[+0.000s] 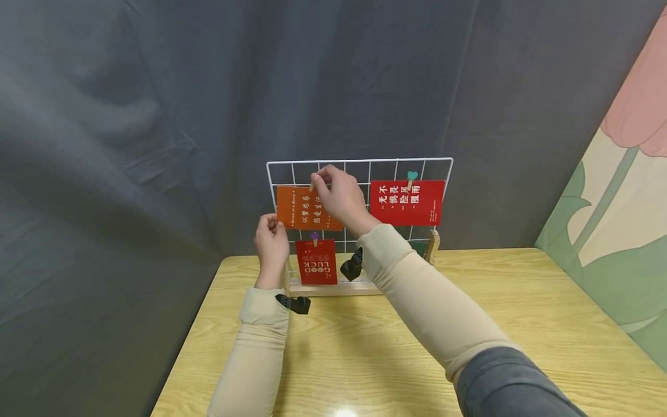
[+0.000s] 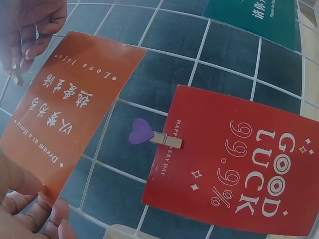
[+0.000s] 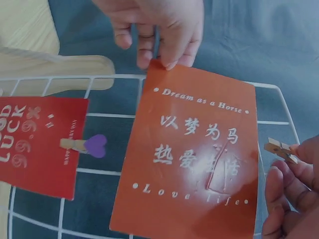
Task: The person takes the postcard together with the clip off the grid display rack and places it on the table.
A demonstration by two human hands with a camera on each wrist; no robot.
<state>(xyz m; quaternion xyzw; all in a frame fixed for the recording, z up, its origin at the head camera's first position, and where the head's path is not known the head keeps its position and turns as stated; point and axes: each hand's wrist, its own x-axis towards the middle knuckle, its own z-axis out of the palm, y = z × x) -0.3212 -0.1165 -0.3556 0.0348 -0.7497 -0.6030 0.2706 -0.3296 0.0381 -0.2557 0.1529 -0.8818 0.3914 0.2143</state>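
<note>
Left hand [image 1: 272, 246] pinches orange card [image 1: 298, 209] before grid [image 1: 359, 160]; right hand [image 1: 341, 197] pinches peg [image 3: 280, 148] beside it, not attached. Good Luck card [image 1: 316, 263], red card [image 1: 428, 209] already pegged; orange unpegged.

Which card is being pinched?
The orange "Dream as a Horse" card, its edge in the left hand. The GOOD LUCK card and upper-right card are red; the lower-right one green.

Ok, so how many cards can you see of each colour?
Orange: 1, the Dream as a Horse card
Red: 2, the GOOD LUCK card and the card at upper right
Green: 1, the partly seen green card
Total: 4 cards
</note>
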